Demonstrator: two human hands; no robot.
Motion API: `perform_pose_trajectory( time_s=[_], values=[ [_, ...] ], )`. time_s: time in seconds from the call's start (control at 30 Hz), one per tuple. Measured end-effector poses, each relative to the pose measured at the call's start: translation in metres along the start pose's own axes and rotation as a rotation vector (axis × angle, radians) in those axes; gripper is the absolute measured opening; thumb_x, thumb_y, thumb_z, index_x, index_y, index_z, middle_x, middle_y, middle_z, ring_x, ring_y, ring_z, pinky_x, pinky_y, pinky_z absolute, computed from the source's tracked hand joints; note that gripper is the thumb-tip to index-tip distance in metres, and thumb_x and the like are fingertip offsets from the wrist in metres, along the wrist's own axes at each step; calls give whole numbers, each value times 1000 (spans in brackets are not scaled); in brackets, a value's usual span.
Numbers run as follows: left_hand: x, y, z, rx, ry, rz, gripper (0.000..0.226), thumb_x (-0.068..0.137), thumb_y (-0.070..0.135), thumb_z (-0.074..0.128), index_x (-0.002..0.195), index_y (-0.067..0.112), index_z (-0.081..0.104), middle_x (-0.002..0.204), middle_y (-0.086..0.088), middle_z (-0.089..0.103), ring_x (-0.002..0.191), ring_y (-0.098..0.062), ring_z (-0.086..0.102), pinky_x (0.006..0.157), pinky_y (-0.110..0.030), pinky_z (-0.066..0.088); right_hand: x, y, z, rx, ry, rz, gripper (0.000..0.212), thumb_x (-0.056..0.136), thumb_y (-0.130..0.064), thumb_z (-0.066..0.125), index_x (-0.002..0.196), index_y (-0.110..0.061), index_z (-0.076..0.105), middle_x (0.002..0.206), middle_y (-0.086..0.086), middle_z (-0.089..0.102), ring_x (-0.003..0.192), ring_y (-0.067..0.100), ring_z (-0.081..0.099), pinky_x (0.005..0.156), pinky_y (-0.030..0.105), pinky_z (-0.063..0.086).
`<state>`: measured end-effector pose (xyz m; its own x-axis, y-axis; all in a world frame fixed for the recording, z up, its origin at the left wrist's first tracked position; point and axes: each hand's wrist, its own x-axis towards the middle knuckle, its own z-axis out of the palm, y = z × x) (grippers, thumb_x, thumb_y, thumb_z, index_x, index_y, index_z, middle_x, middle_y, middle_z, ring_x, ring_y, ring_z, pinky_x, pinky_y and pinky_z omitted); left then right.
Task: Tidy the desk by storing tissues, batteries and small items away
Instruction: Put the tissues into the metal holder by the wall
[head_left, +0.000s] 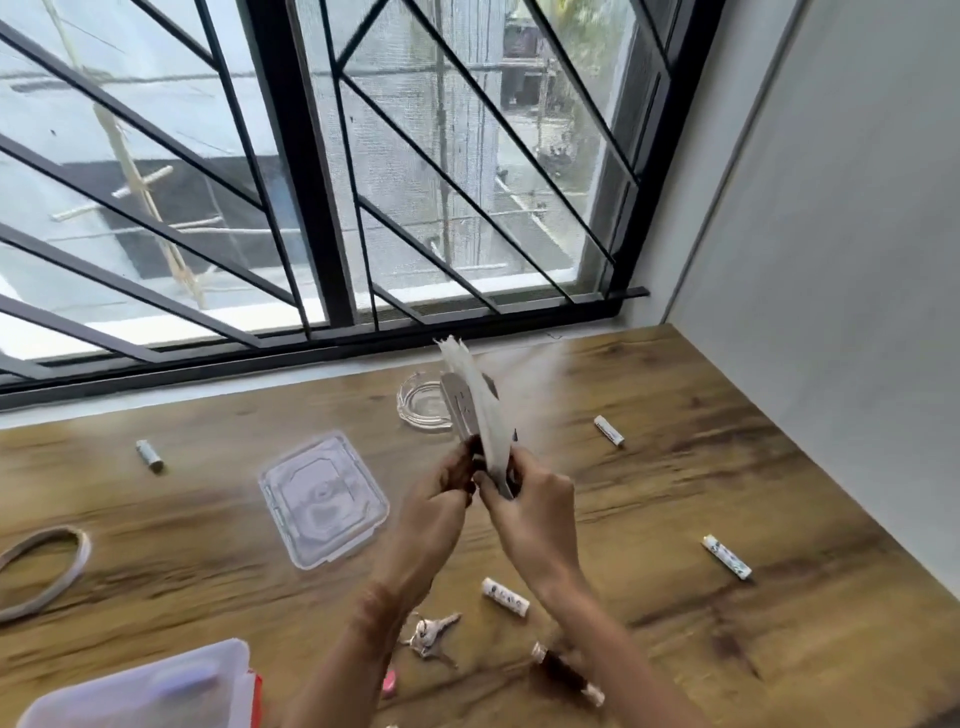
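Observation:
Both hands hold a tissue pack (475, 400) upright above the middle of the wooden desk (675, 467), white tissues sticking out of its top. My left hand (441, 499) grips its lower left edge and my right hand (524, 499) its lower right edge. Batteries lie scattered on the desk: a grey battery (149, 455) at the left, a white battery (609, 430) at the right rear, a patterned battery (726, 556) at the right, and another patterned battery (505, 598) near my right wrist.
A clear square lid (323, 499) lies left of my hands, and a glass ashtray (418, 402) stands behind the pack. A key bunch (431, 634), a dark tube (566, 675) and a small pink item (388, 683) lie under my arms. A plastic box (145, 691) sits at bottom left, a band (47, 566) at far left.

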<state>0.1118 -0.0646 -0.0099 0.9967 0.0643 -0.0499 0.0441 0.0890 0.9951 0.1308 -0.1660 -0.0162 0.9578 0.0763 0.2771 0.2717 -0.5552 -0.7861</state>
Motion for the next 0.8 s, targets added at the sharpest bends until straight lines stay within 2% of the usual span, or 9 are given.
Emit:
perform_pose_trajectory(
  time_s=[0.17, 0.27, 0.37, 0.47, 0.5, 0.57, 0.63, 0.7, 0.8],
  values=[
    [41, 13, 58, 46, -71, 71, 73, 75, -25, 29, 99, 38, 59, 92, 29, 69, 96, 11, 59, 81, -9, 43, 36, 27, -49, -18, 90, -2, 18, 78, -13, 70, 96, -14, 64, 75, -7, 67, 64, 1, 60, 57, 8, 38],
    [75, 11, 103, 48, -107, 89, 74, 74, -21, 32, 92, 44, 62, 90, 29, 68, 95, 12, 59, 82, -10, 42, 63, 57, -84, -33, 117, 3, 21, 79, -15, 70, 99, -15, 65, 78, -2, 70, 71, 12, 65, 61, 19, 45],
    [109, 7, 150, 42, -142, 75, 69, 73, -13, 36, 94, 46, 65, 97, 21, 70, 100, 2, 60, 84, -15, 45, 94, 92, -118, -52, 115, 38, 21, 80, -20, 69, 101, -16, 66, 78, 0, 71, 71, 13, 67, 62, 27, 52],
    [142, 2, 201, 29, -167, 62, 70, 78, -14, 34, 95, 47, 62, 95, 22, 69, 100, 2, 61, 72, -8, 46, 124, 131, -153, -73, 114, 73, 21, 81, -21, 69, 101, -14, 66, 77, 1, 71, 70, 14, 66, 59, 25, 49],
    [151, 0, 213, 23, -183, 61, 72, 78, -16, 33, 93, 48, 63, 96, 22, 69, 100, 3, 60, 73, -8, 46, 132, 141, -162, -78, 118, 80, 20, 82, -20, 69, 100, -13, 67, 77, 1, 71, 70, 15, 66, 58, 24, 48],
    [175, -9, 242, 18, -209, 54, 72, 76, -17, 32, 91, 45, 67, 101, 15, 69, 104, -1, 60, 82, -13, 46, 149, 162, -182, -90, 112, 84, 19, 82, -17, 67, 101, -13, 66, 79, 2, 71, 69, 14, 65, 58, 20, 48],
    [201, -21, 262, 32, -210, 33, 65, 75, -13, 34, 96, 37, 68, 110, 4, 69, 110, -11, 59, 93, -23, 47, 166, 183, -195, -89, 96, 94, 20, 83, -14, 66, 102, -13, 66, 81, 4, 72, 71, 13, 65, 57, 9, 44],
    [219, -28, 275, 45, -209, 12, 62, 70, -9, 35, 101, 33, 68, 114, -1, 68, 113, -16, 58, 99, -33, 45, 182, 201, -202, -84, 99, 121, 23, 81, -13, 67, 104, -14, 66, 81, 3, 72, 73, 13, 65, 57, 9, 42],
    [244, -37, 291, 43, -197, -27, 64, 67, -7, 34, 99, 36, 68, 112, 0, 68, 113, -16, 59, 99, -36, 46, 203, 224, -204, -80, 101, 157, 19, 80, -12, 67, 99, -12, 67, 74, 1, 70, 67, 11, 63, 55, 13, 39]
  ],
)
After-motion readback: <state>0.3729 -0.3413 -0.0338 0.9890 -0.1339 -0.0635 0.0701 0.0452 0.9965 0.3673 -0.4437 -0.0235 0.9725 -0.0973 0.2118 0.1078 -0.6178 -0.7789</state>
